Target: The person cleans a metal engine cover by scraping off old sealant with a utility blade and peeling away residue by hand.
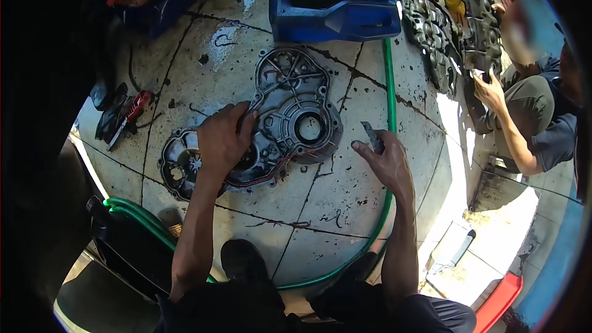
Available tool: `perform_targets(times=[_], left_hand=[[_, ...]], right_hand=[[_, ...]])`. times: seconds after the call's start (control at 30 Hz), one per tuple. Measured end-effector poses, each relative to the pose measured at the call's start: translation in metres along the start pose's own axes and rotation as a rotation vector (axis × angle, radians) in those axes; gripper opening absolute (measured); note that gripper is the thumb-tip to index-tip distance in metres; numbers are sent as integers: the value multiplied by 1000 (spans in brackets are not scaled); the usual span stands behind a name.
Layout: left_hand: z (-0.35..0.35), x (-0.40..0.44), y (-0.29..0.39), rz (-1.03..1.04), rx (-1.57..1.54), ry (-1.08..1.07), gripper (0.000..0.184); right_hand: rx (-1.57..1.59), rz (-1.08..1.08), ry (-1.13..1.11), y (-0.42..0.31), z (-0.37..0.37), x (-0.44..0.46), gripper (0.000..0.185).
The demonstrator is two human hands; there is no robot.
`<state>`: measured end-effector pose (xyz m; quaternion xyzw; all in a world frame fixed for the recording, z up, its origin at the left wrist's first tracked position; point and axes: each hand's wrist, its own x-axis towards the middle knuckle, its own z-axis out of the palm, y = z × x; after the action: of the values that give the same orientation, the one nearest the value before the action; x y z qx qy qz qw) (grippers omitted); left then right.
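A mechanical workshop, shown by the greasy metal housing (290, 108) and ribbed engine parts (431, 34) on grimy tiles (333, 200).

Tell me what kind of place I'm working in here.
It looks like a vehicle repair area, perhaps a small workshop: a greasy metal casing lies on the tiled floor, a green hose runs past it, and more dirty metal parts sit near another person.

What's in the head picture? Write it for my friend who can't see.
A person's bare left hand rests on a silvery, oily metal casing on pale tiles; the right hand holds a small flat grey tool. A green hose curves alongside.
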<state>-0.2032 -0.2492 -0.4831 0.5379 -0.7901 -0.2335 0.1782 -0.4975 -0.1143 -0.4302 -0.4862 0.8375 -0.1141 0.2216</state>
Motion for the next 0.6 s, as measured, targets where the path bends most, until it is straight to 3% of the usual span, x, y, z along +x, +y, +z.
perform_targets(times=[0.03, 0.1, 0.23, 0.27, 0.33, 0.47, 0.53, 0.6], left_hand=[[2, 0, -1, 34, -2, 52, 24], [4, -3, -2, 70, -7, 101, 22], [4, -2, -2, 50, -16, 74, 22], [3, -2, -2, 23, -12, 40, 21], [3, -4, 4, 30, -6, 113, 20], [6, -13, 45, 120, -94, 269, 23], [21, -21, 67, 188, -226, 38, 26], [42, -26, 84, 196, -181, -53, 24]], right_hand=[[0, 9, -11, -2, 5, 0, 47], [288, -124, -130, -8, 15, 3, 34], [466, -16, 3, -27, 43, -6, 31], [466, -19, 0, -27, 46, -8, 31], [280, -224, 141, -32, 51, -14, 23], [248, -222, -88, -40, 28, -22, 15], [327, -111, -49, -34, 16, -18, 15], [401, -12, 15, -29, 8, -15, 15]])
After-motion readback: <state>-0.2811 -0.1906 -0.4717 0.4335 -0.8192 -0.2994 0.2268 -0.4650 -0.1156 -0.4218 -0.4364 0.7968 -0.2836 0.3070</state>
